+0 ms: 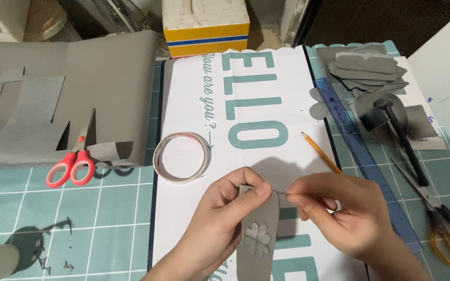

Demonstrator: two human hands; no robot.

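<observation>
Two bare hands — short nails, no sleeves

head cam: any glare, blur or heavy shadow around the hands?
Head view: sharp, no motion blur on left hand or right hand; hands cast a soft shadow on the white sheet; no glare; dim top edge; grey strip clearly readable.

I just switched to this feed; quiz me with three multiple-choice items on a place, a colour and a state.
1. Where is the tape roll?
A. left of the hands, on the white sheet
B. on the ruler
C. in the right hand

2. Handle colour of the scissors on the grey paper?
A. blue
B. red
C. green

3. How is the grey strip held?
A. lying untouched
B. taped to the mat
C. pinched by the left hand

Answers: A, it lies on the white sheet; B, red loops show; C, thumb and fingers grip it, while the right hand pinches something thin at its edge.
</observation>
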